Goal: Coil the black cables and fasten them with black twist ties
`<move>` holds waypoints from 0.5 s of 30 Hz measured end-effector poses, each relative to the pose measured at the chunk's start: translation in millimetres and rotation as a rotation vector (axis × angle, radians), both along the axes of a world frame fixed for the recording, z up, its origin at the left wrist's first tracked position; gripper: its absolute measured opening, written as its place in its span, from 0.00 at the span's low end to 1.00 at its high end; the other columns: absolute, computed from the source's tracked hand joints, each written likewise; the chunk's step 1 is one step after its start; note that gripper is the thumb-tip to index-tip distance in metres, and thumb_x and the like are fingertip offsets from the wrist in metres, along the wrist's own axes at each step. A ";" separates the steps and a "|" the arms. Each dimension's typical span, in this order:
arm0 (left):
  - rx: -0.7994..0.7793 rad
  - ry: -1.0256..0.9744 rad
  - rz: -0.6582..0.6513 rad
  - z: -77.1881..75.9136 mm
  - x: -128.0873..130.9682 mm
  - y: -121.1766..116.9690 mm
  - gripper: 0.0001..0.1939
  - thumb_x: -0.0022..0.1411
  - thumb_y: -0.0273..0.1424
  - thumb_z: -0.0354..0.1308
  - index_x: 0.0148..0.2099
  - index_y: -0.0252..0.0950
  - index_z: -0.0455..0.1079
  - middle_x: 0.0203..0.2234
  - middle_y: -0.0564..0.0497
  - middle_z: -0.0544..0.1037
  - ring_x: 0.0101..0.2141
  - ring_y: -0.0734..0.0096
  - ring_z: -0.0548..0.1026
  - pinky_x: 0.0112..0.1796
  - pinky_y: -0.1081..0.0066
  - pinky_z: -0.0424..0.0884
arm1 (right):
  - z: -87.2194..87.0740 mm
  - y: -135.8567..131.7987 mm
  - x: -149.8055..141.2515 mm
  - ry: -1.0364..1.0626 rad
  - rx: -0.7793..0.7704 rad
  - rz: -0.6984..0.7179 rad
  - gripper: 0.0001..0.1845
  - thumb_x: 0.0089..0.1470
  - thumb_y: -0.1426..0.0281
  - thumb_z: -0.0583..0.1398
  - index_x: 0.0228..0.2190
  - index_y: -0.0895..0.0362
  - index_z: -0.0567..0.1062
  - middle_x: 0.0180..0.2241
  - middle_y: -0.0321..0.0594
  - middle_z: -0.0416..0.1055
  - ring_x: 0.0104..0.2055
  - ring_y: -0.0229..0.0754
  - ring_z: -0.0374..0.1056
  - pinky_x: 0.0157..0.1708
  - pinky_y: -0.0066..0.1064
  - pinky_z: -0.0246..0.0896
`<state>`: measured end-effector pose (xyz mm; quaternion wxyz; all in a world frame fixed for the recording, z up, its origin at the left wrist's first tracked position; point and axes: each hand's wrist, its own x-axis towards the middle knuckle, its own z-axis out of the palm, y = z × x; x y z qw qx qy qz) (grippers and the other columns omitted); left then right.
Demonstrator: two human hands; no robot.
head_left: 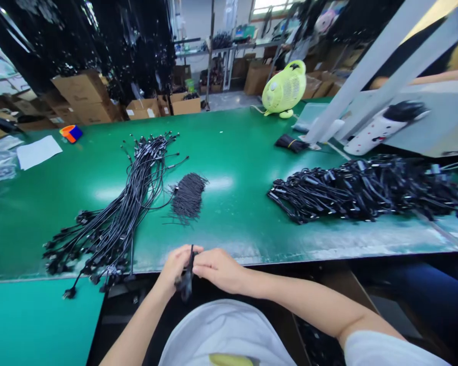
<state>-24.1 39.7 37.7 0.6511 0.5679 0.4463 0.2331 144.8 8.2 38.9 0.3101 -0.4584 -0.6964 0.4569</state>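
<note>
At the table's front edge, my left hand [175,265] is closed around a folded black cable [186,285], which is partly blurred. My right hand [220,270] pinches at the upper part of the same cable from the right, fingertips close to those of the left. Fingers cover the cable's middle, so I cannot make out whether a tie is around it. Just beyond my hands lies a pile of short, thin black ties [190,197]. Loose black cables with plugs [132,195] are spread lengthwise to its left.
A long heap of folded black cables [351,190] occupies the right side of the green table [236,218]. Behind it are a white spotted bottle [381,129], slanted grey posts [366,71] and a lime-green fan [285,89]. An orange-and-blue tape roll [72,133] sits far left.
</note>
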 end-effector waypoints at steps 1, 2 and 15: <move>0.020 -0.031 0.044 1.5 -2.4 1.3 0.17 0.59 0.40 0.56 0.37 0.34 0.81 0.34 0.45 0.79 0.39 0.59 0.74 0.45 0.64 0.69 | -1.9 -2.3 -2.3 0.024 -0.035 0.014 0.17 0.57 0.68 0.55 0.18 0.58 0.62 0.20 0.31 0.59 0.25 0.33 0.56 0.29 0.25 0.49; 0.060 -0.056 0.042 4.2 -5.6 0.9 0.17 0.60 0.41 0.56 0.37 0.35 0.81 0.34 0.44 0.79 0.39 0.59 0.74 0.45 0.64 0.69 | -3.2 -3.3 -2.6 0.041 -0.072 0.008 0.17 0.57 0.67 0.54 0.18 0.58 0.62 0.20 0.31 0.59 0.25 0.33 0.55 0.28 0.25 0.48; -0.436 -0.416 0.023 -28.3 0.1 -11.1 0.30 0.53 0.53 0.66 0.51 0.38 0.74 0.47 0.44 0.77 0.43 0.61 0.77 0.43 0.63 0.74 | 3.6 -6.0 10.6 0.101 -0.048 -0.130 0.20 0.62 0.61 0.53 0.22 0.58 0.69 0.23 0.35 0.66 0.28 0.35 0.61 0.31 0.27 0.52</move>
